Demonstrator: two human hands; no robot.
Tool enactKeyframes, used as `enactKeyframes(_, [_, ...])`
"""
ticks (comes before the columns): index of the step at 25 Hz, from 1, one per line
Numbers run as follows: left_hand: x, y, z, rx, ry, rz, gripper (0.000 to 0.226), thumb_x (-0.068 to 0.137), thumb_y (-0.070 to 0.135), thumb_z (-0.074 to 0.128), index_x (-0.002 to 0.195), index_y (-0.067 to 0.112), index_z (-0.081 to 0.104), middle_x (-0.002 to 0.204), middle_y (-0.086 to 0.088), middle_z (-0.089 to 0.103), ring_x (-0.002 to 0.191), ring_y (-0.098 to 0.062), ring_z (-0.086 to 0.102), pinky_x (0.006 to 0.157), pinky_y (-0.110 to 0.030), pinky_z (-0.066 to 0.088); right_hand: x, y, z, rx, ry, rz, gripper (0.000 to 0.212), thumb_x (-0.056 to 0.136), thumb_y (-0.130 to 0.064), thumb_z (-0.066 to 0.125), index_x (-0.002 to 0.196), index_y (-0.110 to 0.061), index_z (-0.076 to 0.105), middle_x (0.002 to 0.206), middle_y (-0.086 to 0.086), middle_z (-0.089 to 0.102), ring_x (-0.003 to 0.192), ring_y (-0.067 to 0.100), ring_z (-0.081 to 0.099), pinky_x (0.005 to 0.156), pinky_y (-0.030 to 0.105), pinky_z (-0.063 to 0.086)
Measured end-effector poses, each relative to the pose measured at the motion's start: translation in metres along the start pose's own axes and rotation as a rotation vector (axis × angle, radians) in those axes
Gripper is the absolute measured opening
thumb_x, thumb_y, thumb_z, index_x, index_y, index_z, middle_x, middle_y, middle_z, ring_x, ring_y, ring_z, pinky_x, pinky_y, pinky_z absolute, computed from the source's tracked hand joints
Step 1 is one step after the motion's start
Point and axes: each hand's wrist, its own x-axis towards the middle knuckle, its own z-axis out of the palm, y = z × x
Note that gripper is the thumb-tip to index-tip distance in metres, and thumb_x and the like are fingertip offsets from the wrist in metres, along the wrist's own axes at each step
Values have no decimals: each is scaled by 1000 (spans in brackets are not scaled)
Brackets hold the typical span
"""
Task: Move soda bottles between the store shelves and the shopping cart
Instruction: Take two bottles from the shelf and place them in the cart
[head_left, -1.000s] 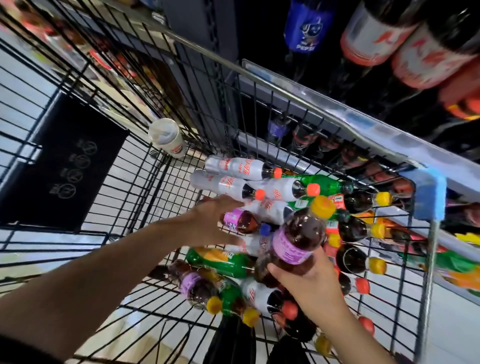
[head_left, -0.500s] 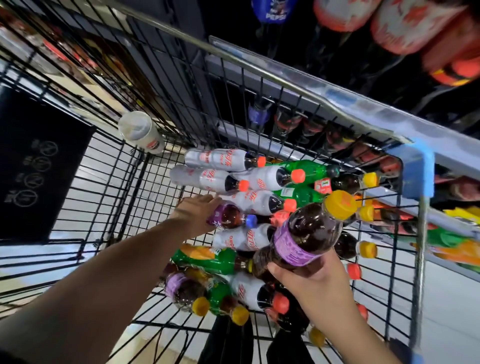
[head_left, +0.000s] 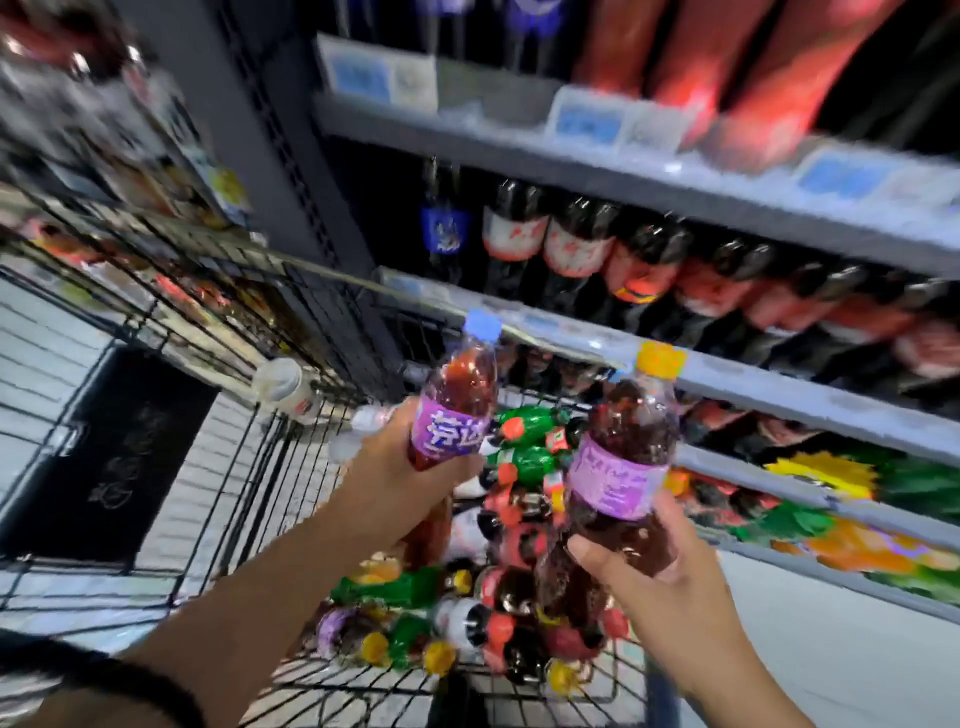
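Two purple-labelled plastic soda bottles probably feel firm but slick: left hand (head_left: 395, 470) grips the blue-capped bottle (head_left: 457, 410) mid-body, right hand (head_left: 662, 592) the yellow-capped bottle (head_left: 623, 457) lower.

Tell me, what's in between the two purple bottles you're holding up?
Nothing held. In the head view, the gap between the blue-capped bottle and the yellow-capped bottle shows green bottles lying below in the cart.

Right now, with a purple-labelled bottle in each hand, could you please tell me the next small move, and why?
Probably reach both bottles forward to the shelf. The left hand grips the blue-capped bottle and the right hand grips the yellow-capped bottle, both roughly upright above the pile in the cart, and the shelf stands just ahead.
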Motion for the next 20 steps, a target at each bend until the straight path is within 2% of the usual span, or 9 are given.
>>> enactKeyframes(2, [-15, 59, 19, -173, -26, 28, 55, 60, 63, 75, 110, 48, 60, 100, 21, 73, 92, 1, 68, 81, -28, 51, -15, -28, -24, 43, 53, -101, 57, 66, -19, 84, 109, -47, 59, 92, -47, 65, 88, -26, 61, 70, -6, 42])
enactKeyframes(3, [-24, 85, 30, -244, -53, 48, 54, 61, 62, 75, 111, 47, 60, 102, 18, 73, 93, -2, 68, 83, -29, 51, -22, -40, -37, 61, 59, -155, 62, 65, -21, 83, 115, -47, 56, 96, -46, 65, 92, -26, 61, 72, -4, 43])
enactKeyframes(5, [-48, 132, 57, -359, -125, 80, 55, 63, 57, 77, 112, 40, 60, 105, 8, 74, 96, -11, 69, 91, -36, 54, -39, -62, -68, 89, 71, -241, 69, 65, -23, 83, 126, -42, 57, 107, -37, 69, 100, -18, 64, 77, 0, 46])
enactKeyframes(8, [-88, 193, 106, -478, -280, 120, 73, 60, 37, 86, 125, 26, 54, 115, -11, 71, 102, -22, 69, 95, -44, 54, -77, -94, -130, 93, 72, -348, 76, 73, -20, 90, 136, -43, 55, 118, -22, 72, 106, -5, 68, 79, 6, 50])
enactKeyframes(10, [-118, 229, 144, -514, -355, 156, 80, 58, 25, 89, 128, 21, 51, 118, -17, 69, 108, -31, 68, 92, -45, 57, -106, -109, -178, 82, 96, -415, 79, 68, -26, 89, 134, -48, 52, 116, -20, 74, 105, -1, 70, 80, 8, 52])
enactKeyframes(12, [-149, 266, 190, -531, -372, 216, 80, 59, 24, 89, 128, 19, 50, 117, -17, 71, 109, -34, 69, 85, -42, 60, -140, -119, -232, 91, 146, -434, 77, 56, -34, 90, 123, -50, 55, 109, -14, 77, 98, 4, 73, 78, 13, 54])
enactKeyframes(14, [-176, 296, 234, -572, -401, 281, 77, 62, 21, 87, 130, 17, 49, 117, -18, 71, 106, -33, 71, 81, -38, 59, -167, -121, -282, 81, 189, -448, 71, 56, -28, 91, 115, -38, 53, 100, -4, 79, 88, 11, 75, 74, 19, 55])
enactKeyframes(17, [-215, 336, 297, -594, -462, 371, 79, 61, 18, 87, 131, 15, 51, 115, -20, 72, 101, -30, 72, 80, -36, 59, -209, -127, -352, 115, 206, -459, 71, 63, -18, 95, 114, -16, 46, 96, 10, 79, 83, 16, 75, 73, 25, 56])
enactKeyframes(20, [-243, 371, 346, -638, -529, 404, 71, 58, 20, 88, 123, 27, 60, 113, -19, 73, 102, -32, 73, 76, -33, 59, -242, -133, -410, 192, 232, -488, 55, 76, -22, 87, 118, -13, 52, 105, 11, 77, 91, 14, 74, 75, 22, 55])
